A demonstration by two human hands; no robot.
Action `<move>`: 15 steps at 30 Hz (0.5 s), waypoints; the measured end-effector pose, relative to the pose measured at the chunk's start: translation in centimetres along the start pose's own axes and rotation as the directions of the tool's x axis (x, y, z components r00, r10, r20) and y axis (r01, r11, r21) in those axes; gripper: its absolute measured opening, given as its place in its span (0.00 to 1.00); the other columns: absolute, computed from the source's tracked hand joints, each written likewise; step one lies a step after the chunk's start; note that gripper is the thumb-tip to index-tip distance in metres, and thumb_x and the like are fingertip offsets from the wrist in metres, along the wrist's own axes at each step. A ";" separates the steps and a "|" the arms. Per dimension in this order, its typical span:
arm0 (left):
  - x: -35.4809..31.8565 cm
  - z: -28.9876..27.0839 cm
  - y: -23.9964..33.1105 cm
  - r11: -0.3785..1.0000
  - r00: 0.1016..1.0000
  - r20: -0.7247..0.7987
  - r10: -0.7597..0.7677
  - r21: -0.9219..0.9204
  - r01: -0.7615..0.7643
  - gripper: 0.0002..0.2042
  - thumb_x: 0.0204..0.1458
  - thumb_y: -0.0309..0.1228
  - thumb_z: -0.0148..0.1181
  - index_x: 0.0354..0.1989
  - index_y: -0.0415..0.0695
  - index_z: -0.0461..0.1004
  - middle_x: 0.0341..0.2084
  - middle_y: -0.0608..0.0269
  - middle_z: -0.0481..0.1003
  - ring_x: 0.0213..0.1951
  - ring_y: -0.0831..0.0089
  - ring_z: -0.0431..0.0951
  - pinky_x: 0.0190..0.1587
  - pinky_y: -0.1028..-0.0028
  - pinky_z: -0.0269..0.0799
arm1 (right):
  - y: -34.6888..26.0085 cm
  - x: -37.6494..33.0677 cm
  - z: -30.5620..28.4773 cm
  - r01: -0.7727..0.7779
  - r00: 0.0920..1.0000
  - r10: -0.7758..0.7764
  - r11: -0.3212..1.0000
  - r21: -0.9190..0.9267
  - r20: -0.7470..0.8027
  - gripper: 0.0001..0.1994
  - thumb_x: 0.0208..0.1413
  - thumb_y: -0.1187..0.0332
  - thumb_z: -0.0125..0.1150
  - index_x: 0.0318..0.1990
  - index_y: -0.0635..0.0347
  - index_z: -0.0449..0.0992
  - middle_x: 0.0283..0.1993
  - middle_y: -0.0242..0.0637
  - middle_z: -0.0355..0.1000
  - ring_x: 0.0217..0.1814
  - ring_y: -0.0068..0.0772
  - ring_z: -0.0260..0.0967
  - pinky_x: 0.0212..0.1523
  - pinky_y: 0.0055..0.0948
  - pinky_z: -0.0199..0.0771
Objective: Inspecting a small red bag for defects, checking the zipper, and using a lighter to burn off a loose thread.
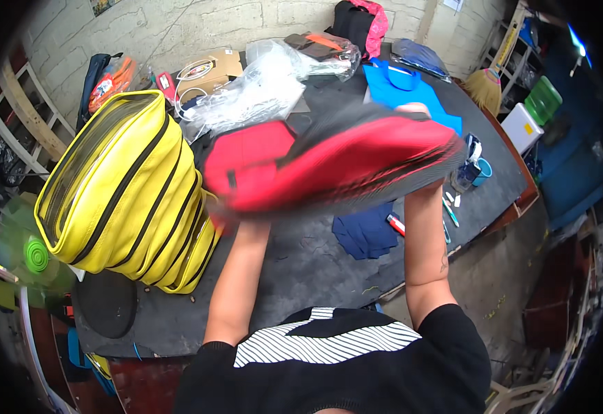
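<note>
Broadly, a dark worktable (315, 262) filled the view, with a stack of yellow bags (129, 193) trimmed in black standing on its left part, the biggest thing on it. Just right of that stack, a red bag (336, 165) with dark edging was held up in the air above the table, tilted and blurred, close to the camera. Both forearms rose from the lower edge to it. The left hand (236, 214) was under the bag's lower left end and mostly hidden by it, so I could not tell how its fingers were closed. The right hand (418, 114) reached up behind the bag's right end; only a bit of it showed over the top edge, probably gripping there, though its grip was not visible.

Behind the red bag lay crumpled clear plastic wrapping (260, 90) and a bright blue cloth bag (405, 90), both toward the far side of the table. A folded dark blue cloth (363, 234) lay on the table below the raised bag. Near the table's right edge stood a small blue cup (482, 171), and a red marker (396, 224) lay just beside the dark blue cloth.
</note>
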State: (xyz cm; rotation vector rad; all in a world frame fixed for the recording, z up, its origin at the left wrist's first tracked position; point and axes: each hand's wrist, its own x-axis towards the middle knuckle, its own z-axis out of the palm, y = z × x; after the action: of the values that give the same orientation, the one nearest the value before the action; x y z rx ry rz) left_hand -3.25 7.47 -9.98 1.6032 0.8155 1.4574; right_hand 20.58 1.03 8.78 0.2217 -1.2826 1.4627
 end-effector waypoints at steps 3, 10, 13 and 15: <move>-2.1 -2.2 -5.4 0.938 0.953 -0.064 -0.297 -0.208 0.279 0.26 0.53 0.44 0.54 0.58 0.43 0.64 0.51 0.56 0.70 0.52 0.66 0.69 0.53 0.64 0.65 | -0.4 0.1 0.0 -0.224 0.970 0.203 0.959 -0.176 -0.132 0.22 0.52 0.72 0.54 0.54 0.69 0.62 0.40 0.57 0.73 0.32 0.50 0.76 0.29 0.40 0.80; -7.1 -4.4 0.9 0.852 0.843 -0.322 -0.430 0.165 0.497 0.14 0.49 0.30 0.62 0.43 0.40 0.70 0.29 0.63 0.71 0.26 0.76 0.71 0.30 0.74 0.68 | 0.7 -5.5 -4.5 -0.546 0.728 0.497 0.837 0.039 -0.473 0.23 0.53 0.72 0.53 0.56 0.70 0.61 0.36 0.56 0.74 0.30 0.44 0.76 0.26 0.35 0.80; -4.7 1.3 11.1 0.906 0.918 -0.323 0.229 0.417 -0.080 0.22 0.46 0.34 0.67 0.49 0.42 0.69 0.36 0.58 0.67 0.33 0.69 0.70 0.34 0.73 0.68 | 4.2 -7.4 -6.4 -0.627 0.670 0.606 0.771 0.110 -0.430 0.18 0.53 0.75 0.52 0.51 0.69 0.64 0.38 0.51 0.74 0.34 0.42 0.76 0.30 0.38 0.81; -4.3 2.2 12.7 0.766 0.949 -0.119 0.291 0.624 -0.157 0.24 0.46 0.37 0.67 0.51 0.42 0.69 0.42 0.54 0.63 0.38 0.64 0.68 0.39 0.70 0.67 | 5.6 -6.8 -4.2 -0.581 0.712 0.634 0.773 0.253 -0.303 0.19 0.54 0.72 0.53 0.52 0.69 0.61 0.40 0.55 0.72 0.35 0.46 0.76 0.30 0.42 0.82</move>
State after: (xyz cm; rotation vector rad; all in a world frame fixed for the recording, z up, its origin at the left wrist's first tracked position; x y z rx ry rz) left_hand -2.32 -2.57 -0.84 2.1056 1.3610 1.6548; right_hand 20.66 1.46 -0.96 -0.4303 -0.9681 2.0463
